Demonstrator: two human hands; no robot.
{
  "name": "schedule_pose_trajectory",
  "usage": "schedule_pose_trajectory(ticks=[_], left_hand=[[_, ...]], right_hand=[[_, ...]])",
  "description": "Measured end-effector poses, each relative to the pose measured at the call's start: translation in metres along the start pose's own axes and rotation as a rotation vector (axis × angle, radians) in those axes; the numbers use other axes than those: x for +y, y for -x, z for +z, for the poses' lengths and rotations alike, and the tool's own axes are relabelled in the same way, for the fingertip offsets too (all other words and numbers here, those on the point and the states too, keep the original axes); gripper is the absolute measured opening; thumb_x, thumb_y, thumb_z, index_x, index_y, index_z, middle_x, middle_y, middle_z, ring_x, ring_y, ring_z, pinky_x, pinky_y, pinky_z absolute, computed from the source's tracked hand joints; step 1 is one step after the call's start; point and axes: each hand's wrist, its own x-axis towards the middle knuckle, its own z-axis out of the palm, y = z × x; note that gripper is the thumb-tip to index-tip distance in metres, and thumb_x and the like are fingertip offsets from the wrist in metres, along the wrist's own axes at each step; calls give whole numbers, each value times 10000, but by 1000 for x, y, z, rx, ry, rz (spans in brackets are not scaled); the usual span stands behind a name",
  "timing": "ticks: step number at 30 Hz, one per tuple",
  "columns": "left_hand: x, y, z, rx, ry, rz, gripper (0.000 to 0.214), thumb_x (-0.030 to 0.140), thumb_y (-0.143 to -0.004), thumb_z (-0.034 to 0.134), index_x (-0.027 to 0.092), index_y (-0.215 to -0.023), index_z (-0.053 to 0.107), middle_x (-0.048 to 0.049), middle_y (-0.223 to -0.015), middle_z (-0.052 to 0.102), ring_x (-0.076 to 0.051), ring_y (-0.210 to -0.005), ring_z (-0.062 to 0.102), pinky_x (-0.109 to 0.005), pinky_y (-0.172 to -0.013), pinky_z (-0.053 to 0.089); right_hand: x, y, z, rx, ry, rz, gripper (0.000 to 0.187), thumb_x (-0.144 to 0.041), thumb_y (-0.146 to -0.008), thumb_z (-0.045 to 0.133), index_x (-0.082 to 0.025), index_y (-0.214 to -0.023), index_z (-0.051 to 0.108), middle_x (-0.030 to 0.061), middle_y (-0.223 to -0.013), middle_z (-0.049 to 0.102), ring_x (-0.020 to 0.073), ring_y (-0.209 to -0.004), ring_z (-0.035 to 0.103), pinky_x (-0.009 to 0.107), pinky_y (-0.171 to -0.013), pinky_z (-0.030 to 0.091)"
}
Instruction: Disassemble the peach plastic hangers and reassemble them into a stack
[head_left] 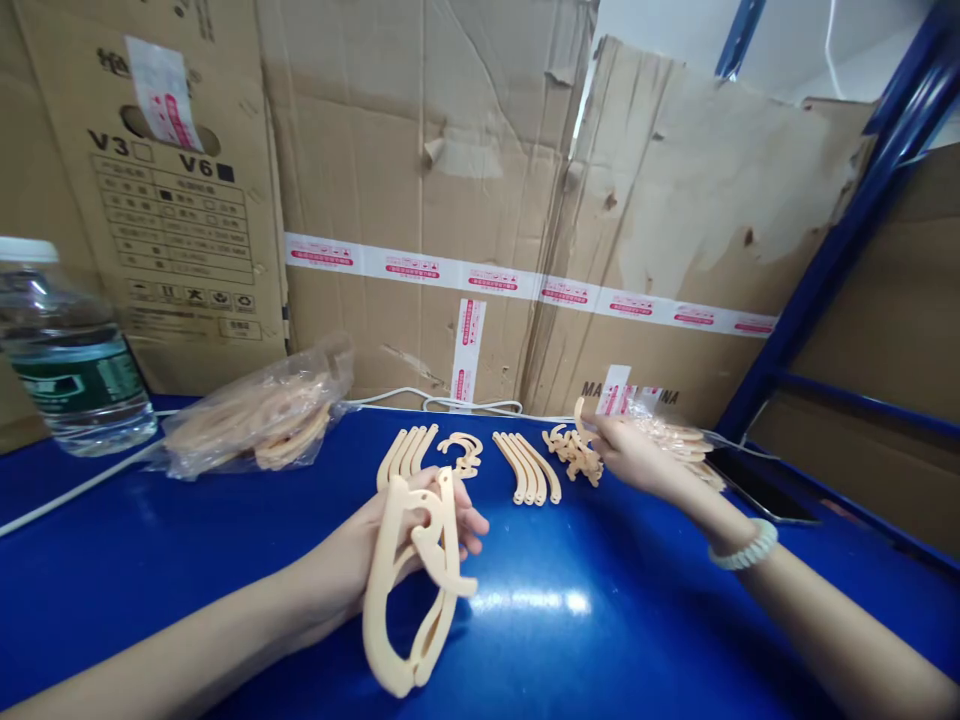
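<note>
Near the front of the table, my left hand [360, 545] is closed on a beige plastic folding hanger [381, 590], its arms folded down and its hook sticking out to the right. Out at the far right, my right hand [619, 450] pinches a small curved hanger hook [580, 420] above a pile of small beige hanger parts [576, 458]. Between the hands lies a row of several curved hanger arms [529, 470]. Beyond my left hand are another row of arms [407, 452] and a few loose hooks [463, 450].
A clear bag of beige parts [255, 415] and a water bottle [71, 360] stand at the left. Another bag [679, 435] and a dark phone [761, 488] lie right of my right hand. Cardboard [420, 330] walls the blue table's [600, 640] back; a white cable [472, 403] runs along it.
</note>
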Motion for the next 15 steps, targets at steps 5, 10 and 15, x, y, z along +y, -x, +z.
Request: schedule_pose_trajectory(ticks=[5, 10, 15], left_hand=[[2, 1, 0, 15, -45, 23, 270, 401, -921, 565, 161, -934, 689, -88, -999, 696, -213, -921, 637, -312, -817, 501], [5, 1, 1, 76, 35, -6, 230, 378, -890, 632, 167, -953, 697, -83, -952, 693, -210, -898, 632, -316, -807, 499], [4, 3, -1, 141, 52, -40, 247, 388, -833, 702, 169, -947, 712, -72, -892, 697, -193, -837, 626, -311, -790, 499]], right_hand=[[-3, -1, 10, 6, 119, 46, 440, -75, -857, 428, -81, -1277, 560, 177, -1063, 707, 270, -1053, 638, 302, -841, 435], [-10, 0, 15, 1, 218, 90, 376, -83, -835, 446, -101, -1155, 645, 170, -941, 712, 315, -1021, 613, 368, -833, 373], [-9, -1, 22, 27, 288, 88, 274, -126, -852, 453, -130, -942, 712, 147, -842, 693, 327, -939, 580, 391, -796, 313]])
